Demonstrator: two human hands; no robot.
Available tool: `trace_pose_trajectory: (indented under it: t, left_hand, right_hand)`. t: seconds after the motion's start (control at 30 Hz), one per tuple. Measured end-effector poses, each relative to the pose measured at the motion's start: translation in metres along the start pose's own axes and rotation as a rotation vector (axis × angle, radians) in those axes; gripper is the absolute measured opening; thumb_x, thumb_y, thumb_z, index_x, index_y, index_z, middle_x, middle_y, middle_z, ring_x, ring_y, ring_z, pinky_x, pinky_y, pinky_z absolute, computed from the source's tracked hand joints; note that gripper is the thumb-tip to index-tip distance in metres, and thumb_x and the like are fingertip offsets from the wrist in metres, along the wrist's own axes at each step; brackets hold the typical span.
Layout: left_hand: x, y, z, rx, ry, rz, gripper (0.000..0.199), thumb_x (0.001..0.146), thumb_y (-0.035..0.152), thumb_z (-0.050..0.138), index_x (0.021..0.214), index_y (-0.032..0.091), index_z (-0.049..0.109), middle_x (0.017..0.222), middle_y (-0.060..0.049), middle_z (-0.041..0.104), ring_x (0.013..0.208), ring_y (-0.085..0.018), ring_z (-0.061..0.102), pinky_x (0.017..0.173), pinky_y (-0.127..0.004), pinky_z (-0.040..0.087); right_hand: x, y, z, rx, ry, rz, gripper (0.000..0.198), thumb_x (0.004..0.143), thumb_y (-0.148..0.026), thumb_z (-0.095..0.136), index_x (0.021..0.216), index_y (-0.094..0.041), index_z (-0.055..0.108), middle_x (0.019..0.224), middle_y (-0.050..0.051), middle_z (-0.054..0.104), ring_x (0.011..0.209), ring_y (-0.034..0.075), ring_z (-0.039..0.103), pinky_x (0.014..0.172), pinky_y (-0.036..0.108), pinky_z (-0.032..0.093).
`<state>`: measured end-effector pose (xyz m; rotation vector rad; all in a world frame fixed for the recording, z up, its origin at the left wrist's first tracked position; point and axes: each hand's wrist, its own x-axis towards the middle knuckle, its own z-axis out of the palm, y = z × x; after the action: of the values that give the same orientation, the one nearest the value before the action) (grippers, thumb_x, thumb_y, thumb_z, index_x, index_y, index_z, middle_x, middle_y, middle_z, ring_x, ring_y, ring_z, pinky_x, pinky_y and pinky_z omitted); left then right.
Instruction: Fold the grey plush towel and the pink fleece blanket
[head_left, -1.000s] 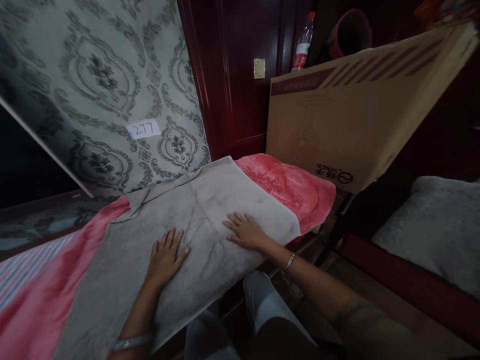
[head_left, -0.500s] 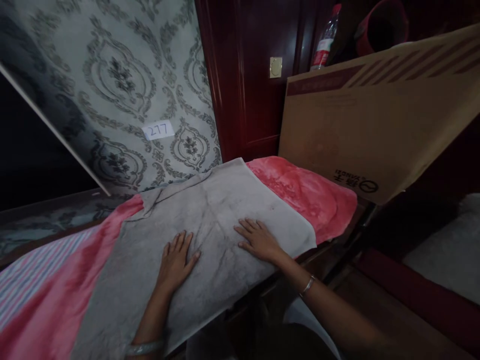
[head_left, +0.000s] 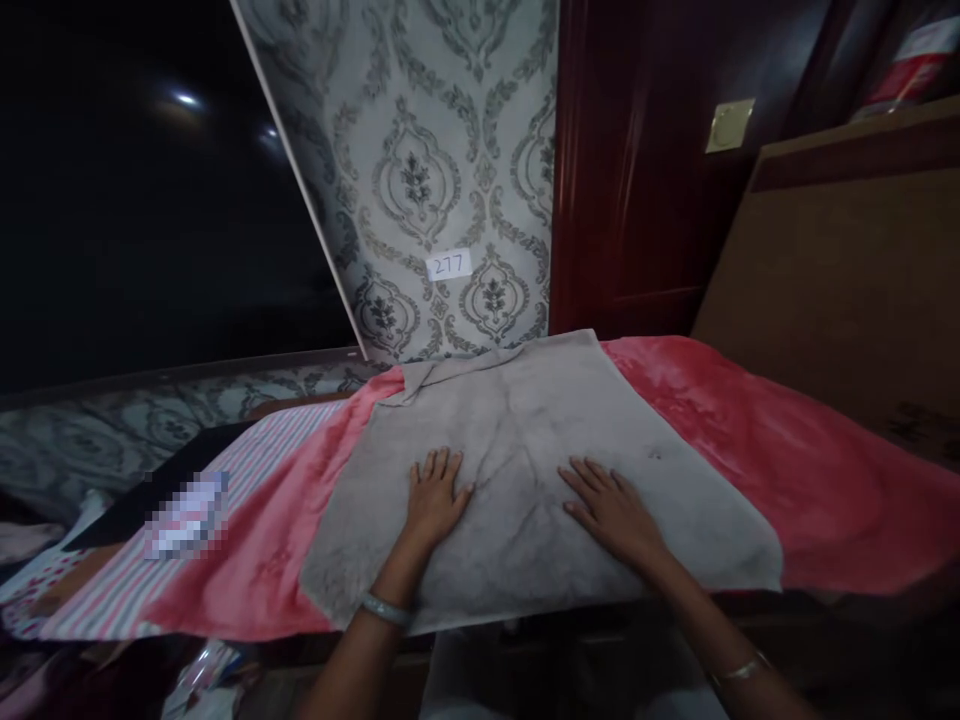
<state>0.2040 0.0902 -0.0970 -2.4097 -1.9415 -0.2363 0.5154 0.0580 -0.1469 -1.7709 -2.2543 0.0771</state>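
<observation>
Grey rectangular plush cloth [head_left: 517, 400] is laid over a pink-red plush blanket [head_left: 712, 430], which is exposed on both sides of it. Cloth is pressed by both bare hands: left hand [head_left: 435, 500] placed flat, fingers slightly spread, left of centre; right hand [head_left: 613, 512] placed flat, fingers spread, right of centre. Nothing is gripped by either; hands are set apart, with shallow creases seen between them. Far left corner of cloth is rumpled and folded. A silvery band [head_left: 386, 609] is worn on the left wrist, a thin silvery bangle [head_left: 742, 668] on the right. At left, a striped pink, white and grey fabric [head_left: 274, 435] is partly covered by the blanket. Behind: black flat screen [head_left: 150, 200], grey patterned wallpaper [head_left: 420, 120] with a white paper slip [head_left: 448, 264] marked "277", dark red glossy panel [head_left: 637, 220], brown cardboard box [head_left: 832, 290] at right.
</observation>
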Motion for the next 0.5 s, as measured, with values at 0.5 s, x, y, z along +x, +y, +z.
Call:
trace_pose_trajectory:
  t: [0.5]
  left_hand:
    - [-0.095, -0.146, -0.041, 0.084, 0.134, -0.509, 0.058, 0.095, 0.044, 0.035, 0.131, 0.010, 0.064, 0.123, -0.021, 0.069, 0.117, -0.033, 0.064, 0.099, -0.045, 0.051]
  right_hand:
    - [-0.048, 0.135, -0.010, -0.044, 0.208, 0.288, 0.061, 0.092, -0.053, 0.037, 0.138, -0.020, 0.061, 0.149, 0.014, 0.056, 0.140, 0.035, 0.048, 0.112, 0.058, 0.040]
